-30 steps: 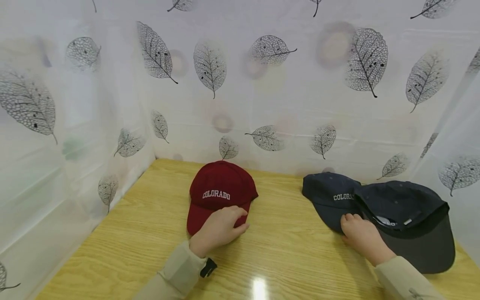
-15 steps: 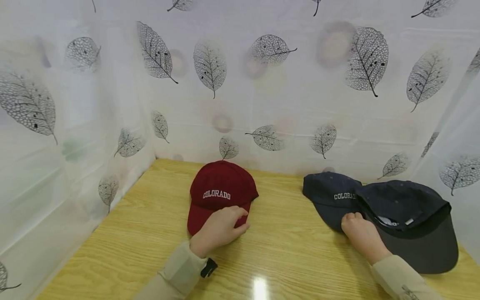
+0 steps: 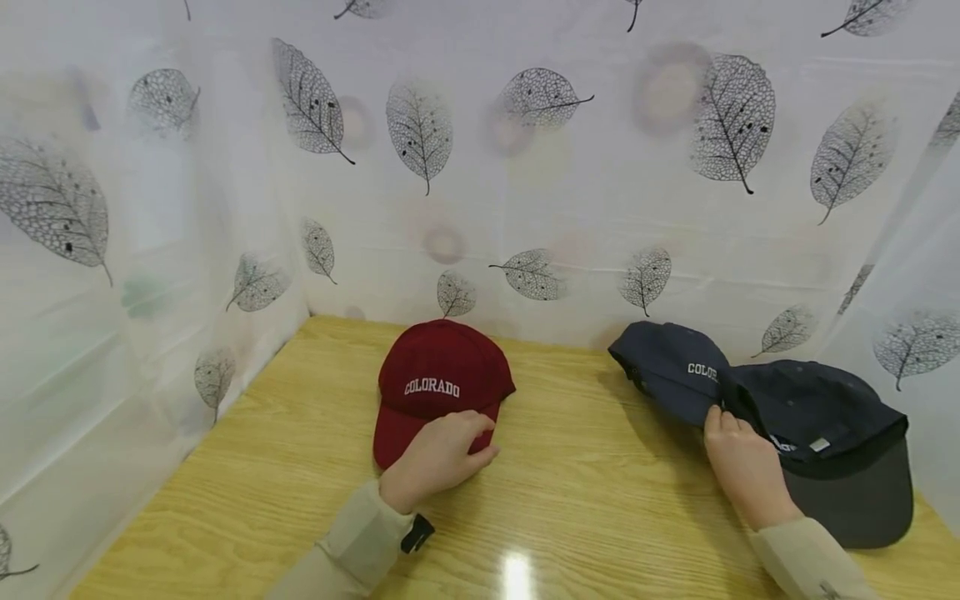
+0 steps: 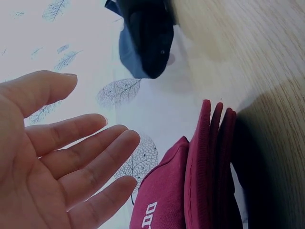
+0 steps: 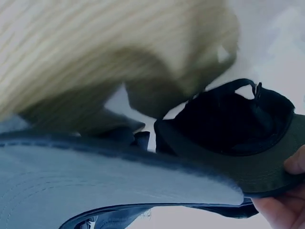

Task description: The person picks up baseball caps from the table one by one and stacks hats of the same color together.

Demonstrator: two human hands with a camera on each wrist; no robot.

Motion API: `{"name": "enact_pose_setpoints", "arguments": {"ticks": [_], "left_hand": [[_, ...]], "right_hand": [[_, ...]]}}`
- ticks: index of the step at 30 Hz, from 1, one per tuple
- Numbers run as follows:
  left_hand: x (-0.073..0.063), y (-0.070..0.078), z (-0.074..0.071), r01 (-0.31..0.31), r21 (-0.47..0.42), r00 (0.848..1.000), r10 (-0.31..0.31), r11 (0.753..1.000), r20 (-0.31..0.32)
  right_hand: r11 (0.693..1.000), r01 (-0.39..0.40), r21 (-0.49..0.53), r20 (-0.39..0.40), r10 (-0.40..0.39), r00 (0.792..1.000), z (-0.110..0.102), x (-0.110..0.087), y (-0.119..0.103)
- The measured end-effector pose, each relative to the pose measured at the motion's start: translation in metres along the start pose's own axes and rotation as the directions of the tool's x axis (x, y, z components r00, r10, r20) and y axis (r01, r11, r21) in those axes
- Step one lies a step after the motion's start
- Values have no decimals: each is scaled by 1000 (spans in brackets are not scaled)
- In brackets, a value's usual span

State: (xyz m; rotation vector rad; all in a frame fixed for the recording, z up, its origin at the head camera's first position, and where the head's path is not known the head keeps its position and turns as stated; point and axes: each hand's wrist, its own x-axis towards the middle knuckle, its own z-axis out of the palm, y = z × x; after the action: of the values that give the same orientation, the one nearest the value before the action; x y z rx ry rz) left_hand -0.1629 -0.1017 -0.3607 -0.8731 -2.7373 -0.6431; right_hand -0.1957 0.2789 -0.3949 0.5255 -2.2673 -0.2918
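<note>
A red cap [image 3: 442, 358] lettered COLORADO sits crown up at the left of the table; in the left wrist view its brim [image 4: 209, 181] shows as several stacked edges. My left hand [image 3: 438, 454] hovers at its brim with fingers spread and relaxed, holding nothing. My right hand [image 3: 746, 467] pinches the brim of a navy cap [image 3: 667, 358], thumb on the underside in the right wrist view. That cap is tilted, its left side raised over its shadow. Beside it, a second navy cap [image 3: 810, 408] lies with its inside and grey brim underside showing.
The wooden table [image 3: 570, 467] carries all the caps. A leaf-patterned curtain [image 3: 480, 208] stands along the back and both sides. In the right wrist view the second cap's brim [image 5: 119, 186] fills the foreground.
My right hand has moved up and slightly right, lifting and tilting the lettered navy cap. The left hand and the red cap have stayed in place.
</note>
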Motion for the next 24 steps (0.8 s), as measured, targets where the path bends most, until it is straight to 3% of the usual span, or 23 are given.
{"name": "enact_pose_setpoints", "arguments": {"ticks": [10, 17, 24], "left_hand": [[1, 1, -2, 8, 8, 1000, -8, 1000, 12], [2, 1, -3, 28, -3, 999, -28, 1000, 18], [6, 4, -5, 47, -18, 999, -48, 999, -16]], "right_hand": [[990, -97, 102, 1, 98, 995, -19, 7, -5], [974, -109, 201, -81, 127, 989, -31, 15, -18], [970, -76, 232, -172, 118, 978, -41, 25, -30]]}}
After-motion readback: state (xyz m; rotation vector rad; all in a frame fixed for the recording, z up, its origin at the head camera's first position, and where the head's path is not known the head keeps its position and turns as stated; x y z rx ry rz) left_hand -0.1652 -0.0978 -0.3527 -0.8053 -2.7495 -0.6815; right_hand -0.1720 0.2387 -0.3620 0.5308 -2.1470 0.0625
